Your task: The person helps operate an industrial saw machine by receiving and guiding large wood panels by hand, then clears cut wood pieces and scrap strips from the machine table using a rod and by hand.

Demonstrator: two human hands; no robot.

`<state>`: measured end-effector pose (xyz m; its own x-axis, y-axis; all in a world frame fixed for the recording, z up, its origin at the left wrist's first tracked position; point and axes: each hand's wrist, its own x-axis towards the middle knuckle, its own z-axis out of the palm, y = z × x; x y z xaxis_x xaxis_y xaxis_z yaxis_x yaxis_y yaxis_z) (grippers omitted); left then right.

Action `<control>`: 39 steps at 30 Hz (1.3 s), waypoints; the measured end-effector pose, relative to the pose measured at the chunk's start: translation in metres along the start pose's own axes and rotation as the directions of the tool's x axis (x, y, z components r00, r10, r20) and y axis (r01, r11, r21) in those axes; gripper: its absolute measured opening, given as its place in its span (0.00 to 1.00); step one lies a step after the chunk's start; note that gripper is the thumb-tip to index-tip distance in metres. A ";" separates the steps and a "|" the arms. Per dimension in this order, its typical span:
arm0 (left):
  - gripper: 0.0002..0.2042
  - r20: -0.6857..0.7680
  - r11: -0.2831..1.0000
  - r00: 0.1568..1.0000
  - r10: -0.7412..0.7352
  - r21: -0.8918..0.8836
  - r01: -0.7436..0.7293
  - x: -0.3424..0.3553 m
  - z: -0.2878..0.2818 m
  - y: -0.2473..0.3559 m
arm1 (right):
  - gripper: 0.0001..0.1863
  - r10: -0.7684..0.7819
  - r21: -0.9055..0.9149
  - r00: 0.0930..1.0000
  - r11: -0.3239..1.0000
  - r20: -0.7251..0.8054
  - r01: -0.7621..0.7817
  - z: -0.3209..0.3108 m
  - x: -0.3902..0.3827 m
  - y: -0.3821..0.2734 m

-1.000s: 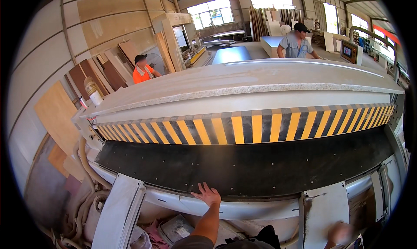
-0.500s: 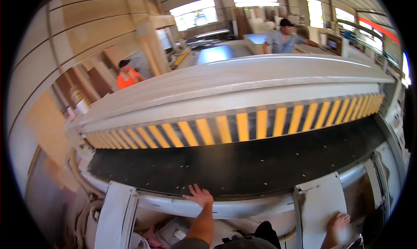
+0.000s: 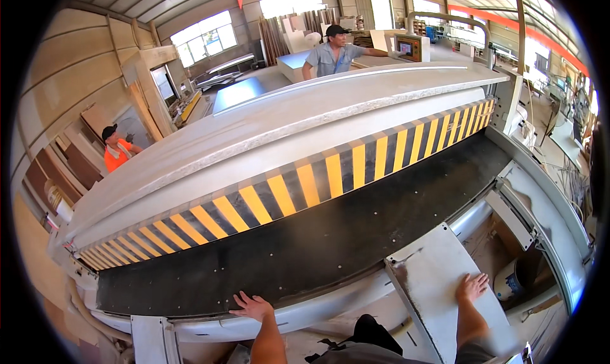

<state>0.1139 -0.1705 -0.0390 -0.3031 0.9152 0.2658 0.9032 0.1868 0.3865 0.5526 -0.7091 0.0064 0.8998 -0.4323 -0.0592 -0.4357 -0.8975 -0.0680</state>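
Observation:
My left hand [image 3: 254, 307] is open, fingers spread, at the front edge of a wide black conveyor belt [image 3: 298, 249] dotted with small white specks. It holds nothing. To the right, my right hand [image 3: 472, 288] lies open on a flat pale metal support plate [image 3: 432, 262] that juts out from the machine. Across the belt runs a long guard with yellow and black stripes [image 3: 279, 195]. Above the guard stretches the machine's broad, dusty grey cover [image 3: 273, 122].
Beyond the machine, a person in a grey shirt [image 3: 337, 58] reaches toward a control screen [image 3: 407, 47]. Another person in an orange vest [image 3: 118, 149] stands at the far left. A second support plate [image 3: 150, 340] juts out at lower left. A bucket [image 3: 508, 283] sits below, right of my right hand.
My view has swung to the right, so the machine slants across it. My right hand now shows fully, flat on the support plate. My left hand remains at the belt's edge.

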 end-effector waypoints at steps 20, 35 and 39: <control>0.28 -0.122 0.985 0.987 0.101 -0.129 -0.117 0.002 0.023 -0.016 | 0.41 0.018 -0.244 0.998 0.969 -0.057 -0.031 0.041 0.019 0.001; 0.29 -0.135 0.983 0.985 0.112 -0.130 -0.130 0.006 0.019 -0.016 | 0.41 0.022 -0.232 0.998 0.972 -0.058 -0.035 0.044 0.023 0.003; 0.29 -0.052 0.991 0.998 0.038 -0.130 -0.044 0.007 0.014 -0.014 | 0.42 0.001 -0.224 0.999 0.975 -0.047 -0.011 0.043 0.025 0.004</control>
<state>0.1034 -0.1619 -0.0550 -0.2838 0.9019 0.3256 0.8687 0.0981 0.4855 0.5721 -0.7199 -0.0380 0.8995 -0.4367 -0.0125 -0.4295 -0.8893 0.1572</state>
